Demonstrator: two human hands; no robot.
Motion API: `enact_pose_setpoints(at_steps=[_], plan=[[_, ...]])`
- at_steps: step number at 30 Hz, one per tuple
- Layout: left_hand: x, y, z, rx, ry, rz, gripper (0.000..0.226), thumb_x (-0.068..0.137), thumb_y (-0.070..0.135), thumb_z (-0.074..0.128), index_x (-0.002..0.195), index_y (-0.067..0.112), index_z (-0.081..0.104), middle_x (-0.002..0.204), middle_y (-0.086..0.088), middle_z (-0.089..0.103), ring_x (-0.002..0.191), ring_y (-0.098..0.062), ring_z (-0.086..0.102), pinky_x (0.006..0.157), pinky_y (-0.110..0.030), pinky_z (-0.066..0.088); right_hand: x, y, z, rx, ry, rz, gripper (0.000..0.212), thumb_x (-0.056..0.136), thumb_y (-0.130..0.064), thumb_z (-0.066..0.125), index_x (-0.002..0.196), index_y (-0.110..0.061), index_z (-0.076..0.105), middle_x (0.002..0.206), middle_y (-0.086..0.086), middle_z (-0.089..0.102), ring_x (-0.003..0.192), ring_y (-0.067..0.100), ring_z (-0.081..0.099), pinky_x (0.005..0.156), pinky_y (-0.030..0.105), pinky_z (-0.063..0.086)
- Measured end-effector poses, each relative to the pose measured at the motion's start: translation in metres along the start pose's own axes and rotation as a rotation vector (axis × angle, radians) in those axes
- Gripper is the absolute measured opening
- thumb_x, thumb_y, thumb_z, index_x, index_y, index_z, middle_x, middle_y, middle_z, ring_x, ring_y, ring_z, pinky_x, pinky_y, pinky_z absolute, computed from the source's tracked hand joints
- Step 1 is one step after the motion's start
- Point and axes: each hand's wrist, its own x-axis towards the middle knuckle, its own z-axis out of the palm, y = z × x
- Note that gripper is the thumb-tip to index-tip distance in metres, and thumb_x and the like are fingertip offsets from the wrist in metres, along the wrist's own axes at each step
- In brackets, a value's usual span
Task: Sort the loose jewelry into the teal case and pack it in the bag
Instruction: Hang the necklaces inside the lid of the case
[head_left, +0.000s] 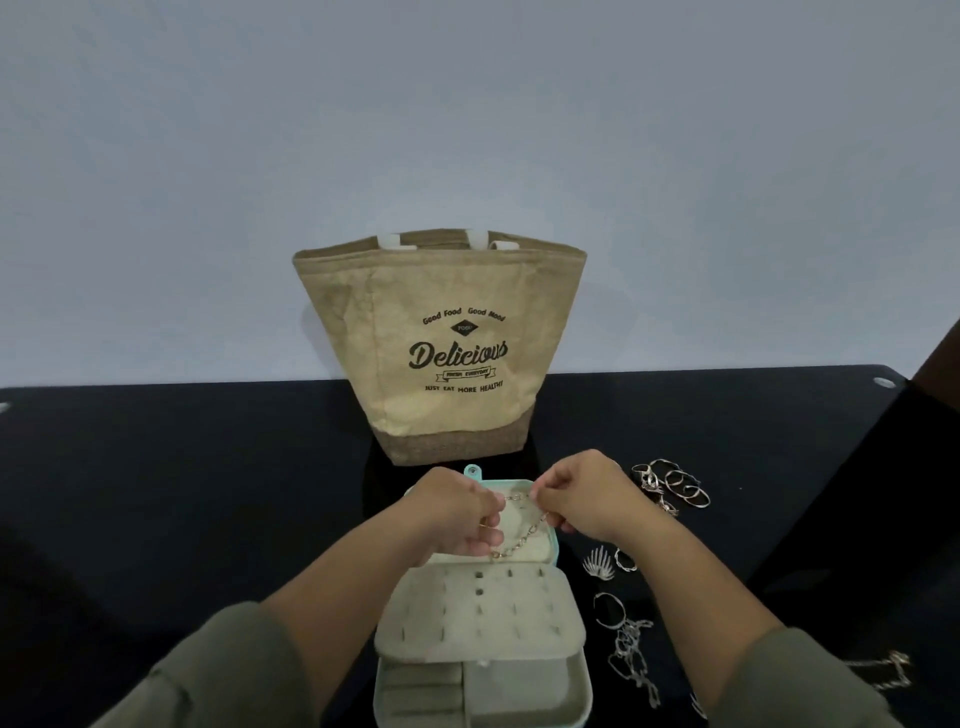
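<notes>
A dark glossy table (182, 493) runs along a pale wall. At its far edge stands a tan bag (441, 343), upright with its mouth open, printed "Delicious" in black. Just in front of the bag lies the teal case (586, 675), opened flat. Its pale lining faces up, a flap with rows of small slots (483, 618) lies across the middle, and the nearer tray is split into compartments.

Both arms, in olive sleeves, reach in over the case. The left hand (457, 512) and the right hand (582, 496) sit close together above the far half of the case, fingers curled. Each pinches part of a gold chain (524, 535), which is stretched between them and droops toward the lining; I cannot tell whether it touches.

The rest of the loose jewelry lies on the table right of the case:
- a cluster of rings (675, 486) near the right hand
- a leaf-shaped piece (599, 564)
- a bangle (610, 610)
- a silver link chain (631, 660)
- a thin chain (883, 670) farther right, beside the sleeve
</notes>
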Motion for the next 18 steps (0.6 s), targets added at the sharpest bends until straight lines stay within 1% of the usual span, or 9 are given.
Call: enact_pose_setpoints(at_steps=[3,5,7,9,11,12,14,16,18], plan=[[0.019,-0.005,0.009,0.051,0.097,0.042,0.012,0.094,0.013,0.063,0.099,0.004,0.068,0.077,-0.007,0.067,0.061,-0.018,0.068,0.069,-0.031,0.061,0.013,0.009,0.007,-0.113,0.1,-0.021,0.012,0.089,-0.022,0.064,0.078,-0.021,0.071,0.071,-0.002,0.069,0.055,0.008,0.057,0.051,0.018,0.047],[0.034,-0.008,0.012,0.23,0.179,0.126,0.015,0.092,0.02,0.065,0.089,0.006,0.07,0.076,-0.007,0.071,0.066,-0.019,0.07,0.076,-0.036,0.061,0.021,0.014,0.014,-0.155,0.152,-0.056,0.011,0.088,-0.019,0.064,0.079,-0.02,0.071,0.072,-0.003,0.066,0.062,0.012,0.06,0.05,0.016,0.046],[0.038,-0.007,0.013,0.379,0.257,0.186,0.019,0.09,0.027,0.066,0.083,0.01,0.073,0.078,-0.007,0.073,0.075,-0.02,0.072,0.076,-0.037,0.061,0.026,0.017,0.018,-0.173,0.198,-0.08,0.01,0.087,-0.017,0.063,0.08,-0.019,0.07,0.07,-0.004,0.065,0.064,0.013,0.062,0.052,0.017,0.048],[0.039,-0.007,0.014,0.477,0.33,0.26,0.019,0.09,0.029,0.066,0.082,0.015,0.076,0.075,-0.005,0.074,0.075,-0.018,0.071,0.072,-0.032,0.06,0.03,0.02,0.023,-0.177,0.226,-0.11,0.008,0.086,-0.017,0.064,0.08,-0.018,0.069,0.069,-0.002,0.065,0.063,0.014,0.062,0.056,0.022,0.05],[0.039,-0.009,0.016,0.503,0.395,0.342,0.015,0.087,0.03,0.068,0.079,0.019,0.075,0.069,0.002,0.072,0.068,-0.011,0.068,0.063,-0.025,0.057,0.031,0.022,0.026,-0.203,0.245,-0.159,0.005,0.085,-0.016,0.065,0.081,-0.016,0.067,0.072,0.001,0.064,0.066,0.016,0.061,0.06,0.027,0.052],[0.038,-0.009,0.017,0.49,0.421,0.375,0.012,0.085,0.03,0.07,0.078,0.021,0.074,0.067,0.006,0.07,0.066,-0.008,0.067,0.062,-0.023,0.055,0.031,0.022,0.028,-0.232,0.257,-0.193,0.003,0.084,-0.016,0.065,0.081,-0.014,0.067,0.075,0.002,0.062,0.069,0.016,0.06,0.062,0.03,0.052],[0.04,-0.011,0.019,0.471,0.454,0.43,0.007,0.082,0.028,0.072,0.076,0.024,0.07,0.067,0.01,0.067,0.068,-0.004,0.065,0.068,-0.025,0.056,0.032,0.023,0.031,-0.294,0.27,-0.255,0.002,0.081,-0.013,0.066,0.081,-0.012,0.067,0.08,0.002,0.059,0.071,0.018,0.057,0.066,0.034,0.052],[0.042,-0.012,0.02,0.489,0.463,0.485,0.006,0.08,0.028,0.072,0.075,0.026,0.069,0.067,0.011,0.067,0.071,-0.004,0.064,0.074,-0.028,0.056,0.031,0.021,0.032,-0.323,0.267,-0.288,0.003,0.08,-0.011,0.066,0.082,-0.011,0.068,0.083,0.003,0.056,0.072,0.019,0.057,0.067,0.036,0.052],[0.043,-0.012,0.019,0.565,0.454,0.54,0.005,0.082,0.027,0.069,0.078,0.024,0.07,0.069,0.01,0.068,0.072,-0.005,0.065,0.075,-0.028,0.055,0.031,0.018,0.033,-0.362,0.245,-0.298,0.007,0.082,-0.011,0.065,0.087,-0.01,0.07,0.088,0.005,0.056,0.076,0.022,0.059,0.068,0.038,0.052]])
